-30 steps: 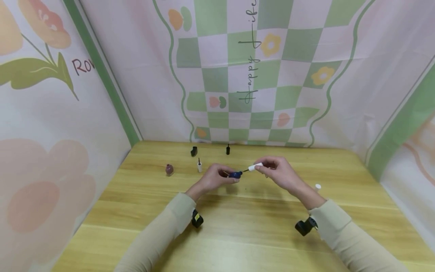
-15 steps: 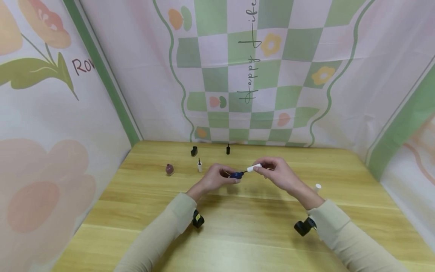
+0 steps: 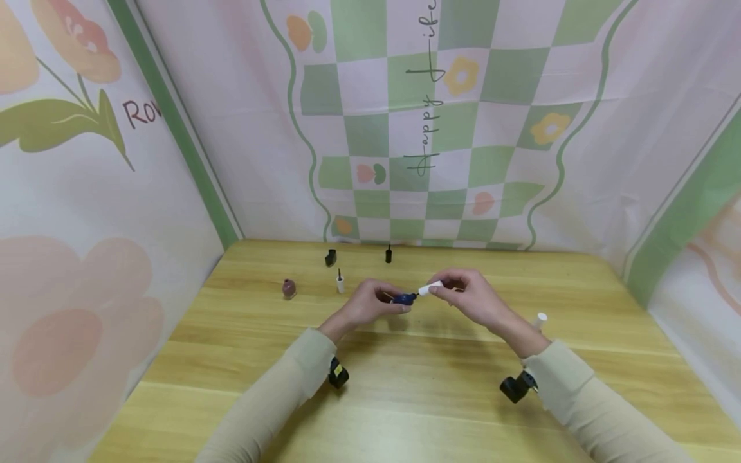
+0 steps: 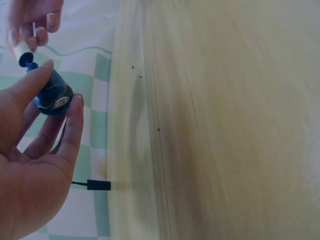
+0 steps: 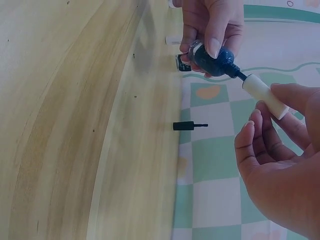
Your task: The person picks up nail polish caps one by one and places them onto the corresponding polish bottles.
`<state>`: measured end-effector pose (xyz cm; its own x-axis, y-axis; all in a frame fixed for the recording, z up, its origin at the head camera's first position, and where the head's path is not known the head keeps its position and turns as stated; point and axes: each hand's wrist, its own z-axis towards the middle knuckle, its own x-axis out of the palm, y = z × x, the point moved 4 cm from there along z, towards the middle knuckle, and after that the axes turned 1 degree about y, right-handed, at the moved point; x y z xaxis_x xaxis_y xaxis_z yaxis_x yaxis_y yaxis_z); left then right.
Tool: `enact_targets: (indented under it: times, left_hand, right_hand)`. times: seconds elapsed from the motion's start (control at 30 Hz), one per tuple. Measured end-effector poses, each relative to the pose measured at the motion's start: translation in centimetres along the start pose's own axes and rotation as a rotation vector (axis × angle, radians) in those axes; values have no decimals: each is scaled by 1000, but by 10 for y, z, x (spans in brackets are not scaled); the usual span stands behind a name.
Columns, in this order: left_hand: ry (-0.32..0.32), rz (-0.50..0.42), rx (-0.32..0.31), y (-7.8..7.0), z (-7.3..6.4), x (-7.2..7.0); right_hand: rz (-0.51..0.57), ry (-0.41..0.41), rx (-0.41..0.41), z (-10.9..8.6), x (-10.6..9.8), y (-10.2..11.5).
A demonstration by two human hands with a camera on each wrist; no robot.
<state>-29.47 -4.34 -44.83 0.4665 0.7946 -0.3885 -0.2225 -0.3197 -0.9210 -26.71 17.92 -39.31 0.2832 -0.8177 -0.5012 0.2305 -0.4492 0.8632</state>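
Note:
My left hand [image 3: 367, 302] grips a dark blue nail polish bottle [image 3: 402, 299] above the table, its neck pointing right. In the left wrist view, thumb and fingers wrap the bottle [image 4: 54, 95], and a small round label shows on its base. My right hand [image 3: 469, 292] pinches a white nail polish cap [image 3: 430, 288] by its far end. A short stretch of the cap's dark brush stem [image 5: 242, 76] shows between the cap and the bottle neck in the right wrist view; the brush's tip is hidden inside the neck.
Left on the wooden table [image 3: 405, 399] are a mauve bottle [image 3: 289, 289], a white cap with its brush up [image 3: 340, 281] and a black bottle [image 3: 330, 257]. A black brush cap [image 3: 388, 255] stands near the back edge. Beside my right wrist is another white-topped item [image 3: 541, 318].
My right hand has moved slightly left and down with the white cap, and the brush has slid deeper into the blue bottle's neck. My left hand has stayed nearly still.

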Motion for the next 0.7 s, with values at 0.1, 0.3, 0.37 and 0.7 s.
enact_targets:
  times: [0.1,0.3,0.37,0.7]
  left_hand:
    - [6,1,12,0,0,0]
    - [10,0,21,-1,0,0]
    - [12,-2,21,-1,0,0]
    - [16,-20,9,-2,-1,1]
  right_hand:
    - [-1,1,-4,0,1,1]
    - [-8,2,-16,2,3,0]
    - [-8,4,-18,2,4,0]
    - [-26,11,-23,3,8,0]
